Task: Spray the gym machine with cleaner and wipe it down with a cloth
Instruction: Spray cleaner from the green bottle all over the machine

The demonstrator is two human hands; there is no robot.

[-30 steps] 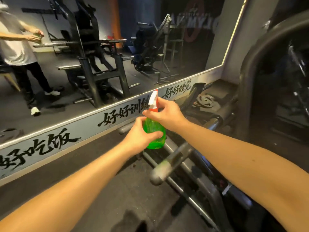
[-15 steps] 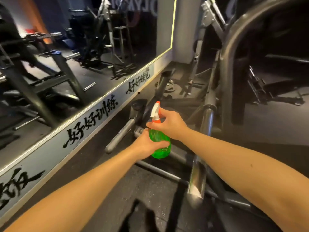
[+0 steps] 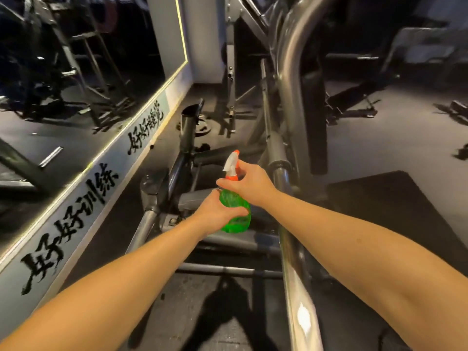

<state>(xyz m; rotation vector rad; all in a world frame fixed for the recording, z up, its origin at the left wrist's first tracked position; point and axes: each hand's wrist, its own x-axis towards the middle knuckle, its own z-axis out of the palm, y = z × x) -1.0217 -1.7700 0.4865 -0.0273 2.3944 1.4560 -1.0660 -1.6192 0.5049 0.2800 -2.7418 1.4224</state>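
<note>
left hand (image 3: 217, 214) wrapped round green spray bottle (image 3: 236, 214), right hand (image 3: 249, 184) gripping neck at trigger. tip: aim nozzle (image 3: 231, 160) at machine frame (image 3: 286, 178), short squeezes, no cloth visible.

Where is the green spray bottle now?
In the head view the green spray bottle is near the centre, its body in the left hand, its neck in the right hand, just left of the shiny machine bar.

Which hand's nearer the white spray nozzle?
Right. The right hand grips the neck just under the white spray nozzle; the left hand holds the green plastic bottle by its body, lower down.
</note>
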